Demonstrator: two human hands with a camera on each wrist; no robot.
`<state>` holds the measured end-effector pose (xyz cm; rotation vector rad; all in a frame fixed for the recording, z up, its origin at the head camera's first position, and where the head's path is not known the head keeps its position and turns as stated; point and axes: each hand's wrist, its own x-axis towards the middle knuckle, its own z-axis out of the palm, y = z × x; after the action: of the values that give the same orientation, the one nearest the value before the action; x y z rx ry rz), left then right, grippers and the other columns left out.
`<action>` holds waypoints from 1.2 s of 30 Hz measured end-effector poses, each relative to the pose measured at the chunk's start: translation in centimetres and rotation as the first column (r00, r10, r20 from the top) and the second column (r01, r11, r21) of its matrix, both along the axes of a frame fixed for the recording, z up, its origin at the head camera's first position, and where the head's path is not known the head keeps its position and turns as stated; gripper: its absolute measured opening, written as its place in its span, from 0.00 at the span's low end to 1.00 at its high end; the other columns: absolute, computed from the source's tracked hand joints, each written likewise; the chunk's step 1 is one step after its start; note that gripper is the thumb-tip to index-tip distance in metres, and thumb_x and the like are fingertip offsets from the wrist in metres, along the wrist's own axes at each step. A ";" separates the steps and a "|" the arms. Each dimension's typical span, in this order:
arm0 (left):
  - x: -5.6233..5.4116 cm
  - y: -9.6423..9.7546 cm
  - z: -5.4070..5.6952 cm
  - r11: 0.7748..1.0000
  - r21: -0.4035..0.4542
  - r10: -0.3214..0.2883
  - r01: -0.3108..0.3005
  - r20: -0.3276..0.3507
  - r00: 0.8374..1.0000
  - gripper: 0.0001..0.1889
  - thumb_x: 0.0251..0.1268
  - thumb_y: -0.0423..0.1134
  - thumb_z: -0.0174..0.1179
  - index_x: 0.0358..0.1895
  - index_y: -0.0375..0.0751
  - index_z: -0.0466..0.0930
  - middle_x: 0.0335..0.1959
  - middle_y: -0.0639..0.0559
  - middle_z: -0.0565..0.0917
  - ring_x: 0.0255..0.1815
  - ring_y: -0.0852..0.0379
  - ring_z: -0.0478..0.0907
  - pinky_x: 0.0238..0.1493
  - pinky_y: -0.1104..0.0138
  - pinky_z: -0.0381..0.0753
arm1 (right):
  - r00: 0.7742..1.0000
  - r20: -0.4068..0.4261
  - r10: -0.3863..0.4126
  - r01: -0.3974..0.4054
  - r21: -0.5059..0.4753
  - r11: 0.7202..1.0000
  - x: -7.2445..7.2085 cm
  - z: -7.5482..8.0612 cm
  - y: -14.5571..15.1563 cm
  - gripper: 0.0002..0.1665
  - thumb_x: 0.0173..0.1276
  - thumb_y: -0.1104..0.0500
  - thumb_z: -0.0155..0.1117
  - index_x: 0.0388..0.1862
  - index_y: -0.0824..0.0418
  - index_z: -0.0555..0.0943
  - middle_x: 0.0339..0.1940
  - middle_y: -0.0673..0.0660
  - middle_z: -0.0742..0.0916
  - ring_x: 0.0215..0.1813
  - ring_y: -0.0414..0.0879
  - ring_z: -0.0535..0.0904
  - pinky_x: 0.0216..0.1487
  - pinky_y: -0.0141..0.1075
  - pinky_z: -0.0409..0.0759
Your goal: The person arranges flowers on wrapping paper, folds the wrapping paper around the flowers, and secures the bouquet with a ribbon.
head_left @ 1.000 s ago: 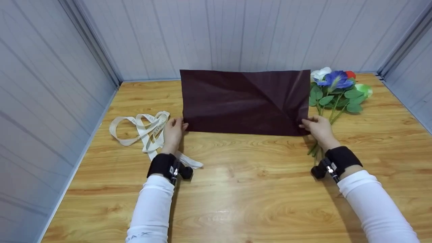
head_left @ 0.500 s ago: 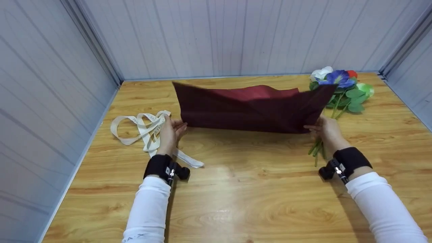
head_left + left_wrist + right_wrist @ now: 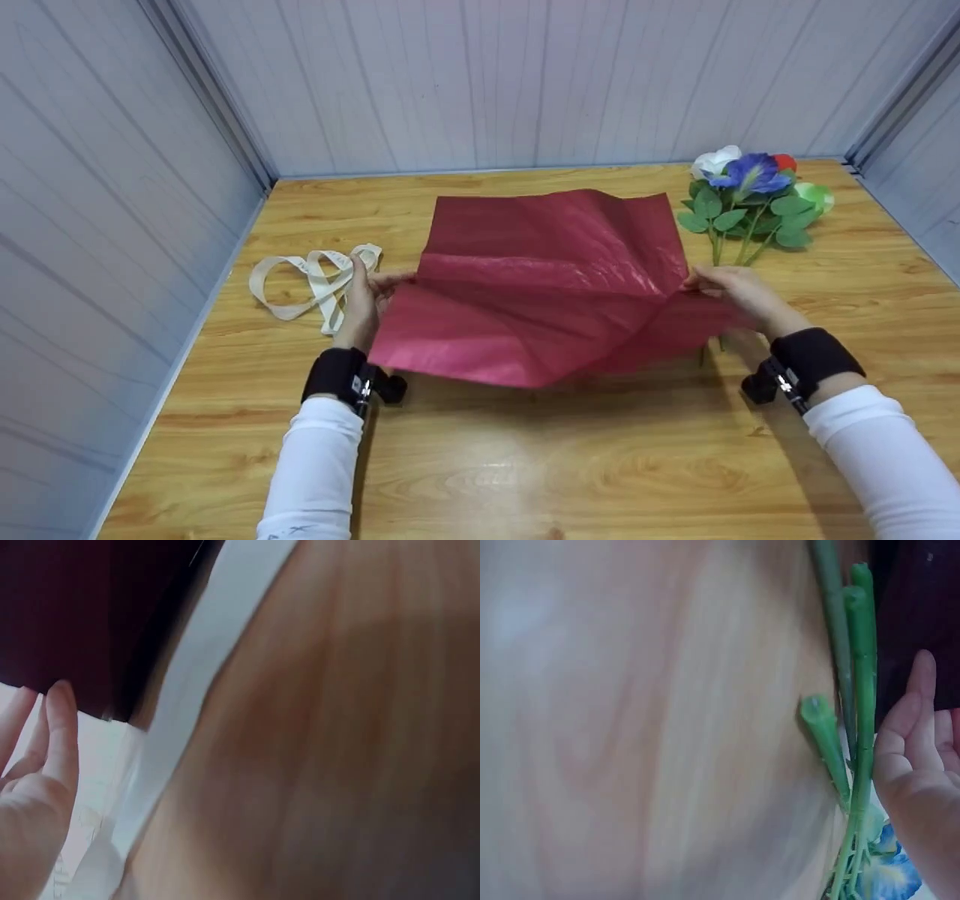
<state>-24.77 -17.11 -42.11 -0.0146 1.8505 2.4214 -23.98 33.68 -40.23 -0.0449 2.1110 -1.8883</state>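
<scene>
Three grey wall panels (image 3: 510, 82): pale, with darker vertical streaks, standing left, behind and right of the work.
Wooden table (image 3: 495, 465): yellow-brown grain, bearing the paper, the flowers and the ribbon.
Red paper (image 3: 540, 292): spread between the two hands, just ahead of their fingertips; the far part lies toward the back of the table, while the near part is raised and swings forward over the wood with a shadow below, its right side blurred. Both wrist views show a dark maroon face.
White sleeves (image 3: 311, 465): on both forearms, reaching in from the near edge.
Flower bunch (image 3: 754, 199): right of the paper at the back, with white, blue-violet, red and green-white heads over green leaves; the stems (image 3: 862, 690) run toward the person, passing by the right hand.
White ribbon (image 3: 324, 292): loosely looped on the table, just beside the left hand; lettering faint.
Left hand (image 3: 364, 304): fingers extended, their tips touching the paper's left edge, thumb held up and apart.
Right hand (image 3: 739, 292): pinches the paper at its right edge, where creases gather.
Black wrist bands (image 3: 817, 360): one on each wrist, each with a small black device on its inner side.
</scene>
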 end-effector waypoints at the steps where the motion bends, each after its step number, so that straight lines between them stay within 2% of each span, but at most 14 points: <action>1: 0.0 -0.1 -0.1 1.000 -0.008 -0.001 0.001 0.019 1.000 0.47 0.74 0.56 0.11 0.47 0.25 0.81 0.37 0.48 0.88 0.46 0.58 0.80 0.65 0.65 0.63 | 1.000 0.005 0.003 -0.003 0.035 0.999 0.1 0.1 -0.1 0.16 0.74 0.55 0.52 0.31 0.49 0.86 0.31 0.42 0.87 0.37 0.33 0.81 0.42 0.24 0.76; 4: 0.1 -0.3 -0.3 0.999 -0.033 -0.015 0.017 0.064 0.998 0.45 0.75 0.58 0.15 0.52 0.17 0.73 0.42 0.44 0.86 0.49 0.55 0.78 0.72 0.58 0.55 | 0.999 0.007 0.037 -0.037 0.100 0.994 0.2 0.1 -0.2 0.15 0.73 0.58 0.54 0.32 0.45 0.85 0.32 0.40 0.87 0.37 0.31 0.80 0.40 0.24 0.75; 8: 0.2 -0.5 -0.3 0.992 -0.120 -0.016 0.023 0.064 0.998 0.39 0.77 0.53 0.22 0.52 0.14 0.71 0.42 0.45 0.86 0.47 0.58 0.79 0.69 0.56 0.62 | 0.998 -0.023 0.067 -0.063 0.151 0.987 0.4 -0.1 -0.3 0.13 0.71 0.60 0.57 0.34 0.45 0.86 0.32 0.39 0.88 0.35 0.31 0.80 0.37 0.24 0.75; 10: 0.4 -0.6 -0.3 0.984 -0.177 -0.021 0.030 0.051 0.998 0.35 0.78 0.49 0.27 0.53 0.14 0.70 0.45 0.41 0.85 0.49 0.56 0.79 0.67 0.57 0.64 | 0.996 -0.059 0.071 -0.057 0.225 0.973 0.5 -0.3 -0.3 0.08 0.69 0.59 0.59 0.38 0.51 0.86 0.31 0.38 0.87 0.33 0.31 0.78 0.36 0.24 0.75; 12: 0.5 -0.5 -0.4 0.977 -0.213 -0.013 0.025 0.056 0.998 0.29 0.78 0.45 0.33 0.54 0.16 0.70 0.48 0.39 0.84 0.50 0.54 0.79 0.66 0.58 0.66 | 0.991 -0.101 0.092 -0.052 0.341 0.939 0.6 -0.3 -0.4 0.11 0.67 0.58 0.61 0.44 0.61 0.85 0.30 0.37 0.85 0.32 0.31 0.76 0.36 0.25 0.74; 15: 0.7 -0.4 -0.5 0.970 -0.241 -0.019 0.033 0.062 0.998 0.25 0.76 0.42 0.41 0.55 0.18 0.71 0.52 0.36 0.81 0.53 0.51 0.78 0.65 0.60 0.67 | 0.977 -0.158 0.143 -0.042 0.515 0.856 0.9 -0.4 -0.6 0.21 0.66 0.55 0.63 0.49 0.71 0.81 0.37 0.47 0.87 0.34 0.30 0.75 0.38 0.25 0.74; 18: 0.7 -0.4 -0.5 0.956 -0.289 -0.038 0.059 0.078 0.996 0.23 0.73 0.42 0.48 0.55 0.21 0.72 0.53 0.38 0.81 0.52 0.53 0.79 0.63 0.62 0.68 | 0.953 -0.221 0.209 -0.024 0.630 0.776 1.2 -0.5 -0.9 0.22 0.64 0.53 0.65 0.49 0.70 0.81 0.43 0.60 0.86 0.38 0.32 0.76 0.41 0.25 0.73; 20: 0.7 -0.3 -0.5 0.930 -0.360 -0.048 0.072 0.076 0.996 0.22 0.70 0.42 0.51 0.53 0.23 0.75 0.51 0.38 0.82 0.51 0.52 0.79 0.60 0.63 0.70 | 0.938 -0.255 0.236 -0.007 0.664 0.748 1.2 -0.7 -1.0 0.21 0.63 0.53 0.67 0.47 0.68 0.83 0.44 0.65 0.86 0.39 0.32 0.76 0.42 0.24 0.72; 23: 0.7 -0.2 -0.4 0.855 -0.509 -0.076 0.100 0.068 0.995 0.21 0.67 0.43 0.55 0.54 0.28 0.78 0.49 0.39 0.83 0.48 0.53 0.79 0.56 0.65 0.71 | 0.912 -0.301 0.280 0.004 0.686 0.727 1.2 -1.1 -1.1 0.18 0.60 0.55 0.69 0.44 0.67 0.83 0.43 0.65 0.86 0.40 0.34 0.77 0.43 0.23 0.71; 25: 0.7 0.0 -0.3 0.787 -0.605 -0.114 0.124 0.054 0.992 0.22 0.66 0.43 0.56 0.56 0.31 0.77 0.52 0.39 0.82 0.52 0.51 0.77 0.58 0.63 0.70 | 0.893 -0.321 0.317 0.000 0.702 0.712 1.2 -1.2 -1.1 0.18 0.59 0.57 0.70 0.44 0.67 0.83 0.44 0.64 0.86 0.42 0.38 0.79 0.44 0.25 0.73; 27: 0.7 0.2 -0.3 0.720 -0.673 -0.182 0.166 0.047 0.982 0.23 0.66 0.44 0.56 0.59 0.32 0.75 0.58 0.38 0.78 0.59 0.48 0.72 0.63 0.60 0.67 | 0.870 -0.334 0.364 -0.013 0.721 0.693 1.2 -1.3 -1.2 0.18 0.58 0.59 0.71 0.44 0.69 0.83 0.45 0.65 0.84 0.45 0.47 0.81 0.47 0.31 0.75; 30: 0.9 0.6 0.0 0.639 -0.734 -0.292 0.230 0.046 0.955 0.26 0.66 0.44 0.56 0.64 0.33 0.70 0.67 0.37 0.68 0.69 0.42 0.63 0.70 0.54 0.57 | 0.840 -0.333 0.428 -0.020 0.770 0.638 1.2 -1.4 -1.5 0.21 0.56 0.56 0.72 0.44 0.69 0.83 0.50 0.68 0.81 0.52 0.61 0.77 0.54 0.47 0.73; 32: 1.0 0.8 0.0 0.544 -0.798 -0.366 0.258 0.051 0.929 0.29 0.65 0.46 0.57 0.66 0.34 0.68 0.70 0.36 0.63 0.73 0.40 0.55 0.72 0.50 0.51 | 0.836 -0.323 0.443 -0.015 0.794 0.607 1.2 -1.4 -1.6 0.24 0.54 0.53 0.73 0.44 0.68 0.82 0.53 0.70 0.79 0.57 0.67 0.71 0.58 0.57 0.67; 36: 1.5 1.0 0.3 0.280 -0.914 -0.484 0.295 0.131 0.866 0.38 0.58 0.53 0.62 0.70 0.43 0.63 0.76 0.38 0.50 0.76 0.37 0.39 0.71 0.40 0.40 | 0.849 -0.306 0.431 0.008 0.823 0.568 1.3 -1.5 -1.9 0.28 0.50 0.47 0.75 0.44 0.64 0.82 0.59 0.73 0.75 0.62 0.71 0.63 0.60 0.65 0.56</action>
<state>-23.28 -16.10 -41.83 0.5301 2.6114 0.8153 -22.70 31.80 -41.75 -0.6058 2.9346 -0.6371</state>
